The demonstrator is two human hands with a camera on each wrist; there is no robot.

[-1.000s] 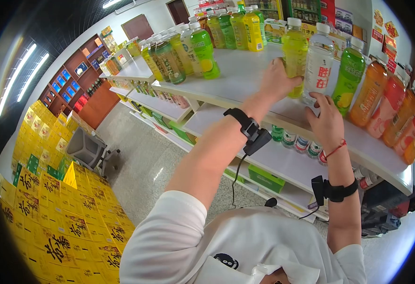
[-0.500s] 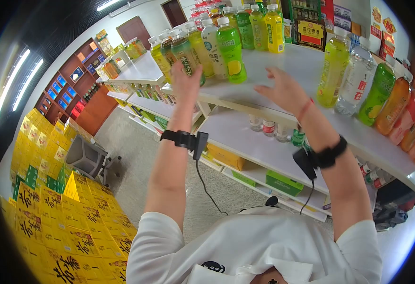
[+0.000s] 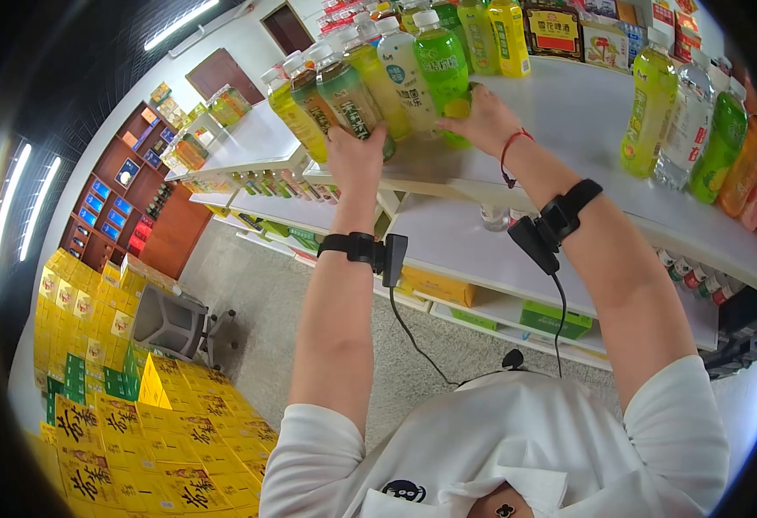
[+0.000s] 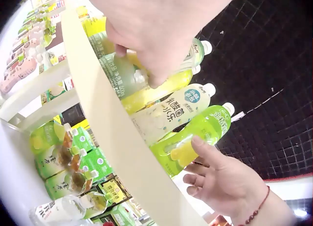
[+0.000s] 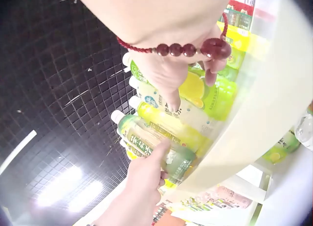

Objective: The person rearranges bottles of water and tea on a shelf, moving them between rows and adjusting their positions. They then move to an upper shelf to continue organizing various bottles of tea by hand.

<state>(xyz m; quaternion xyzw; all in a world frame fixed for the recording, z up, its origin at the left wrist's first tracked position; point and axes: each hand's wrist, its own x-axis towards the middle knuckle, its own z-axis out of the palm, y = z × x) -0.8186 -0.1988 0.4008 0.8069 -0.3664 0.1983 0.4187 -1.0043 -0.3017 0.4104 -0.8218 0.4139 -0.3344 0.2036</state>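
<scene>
My left hand (image 3: 357, 160) grips a dark green tea bottle (image 3: 341, 91) low on its body, thumb on one side and fingers on the other. My right hand (image 3: 489, 121) is around the lower part of a bright green bottle (image 3: 441, 65) with a lemon on its label. In the left wrist view, the right thumb lies over the lemon picture and the fingers are bent at the bottle's side. Between the two held bottles stand a yellow drink bottle (image 4: 161, 91) and a white bottle (image 4: 168, 113). All stand upright in a row along the shelf's front edge.
Behind the row are more bottles, including a yellow one (image 3: 508, 39). Farther right along the white shelf top (image 3: 560, 112) stand a yellow-green bottle (image 3: 650, 108), a clear bottle (image 3: 687, 121) and other drinks. Lower shelves hold boxes (image 3: 555, 319). Stacked yellow cartons (image 3: 189, 432) fill the left.
Both hands have moved left from the yellow-green and clear bottles to the left row. The left hand has taken hold of the dark green tea bottle, the right hand the bright green one.
</scene>
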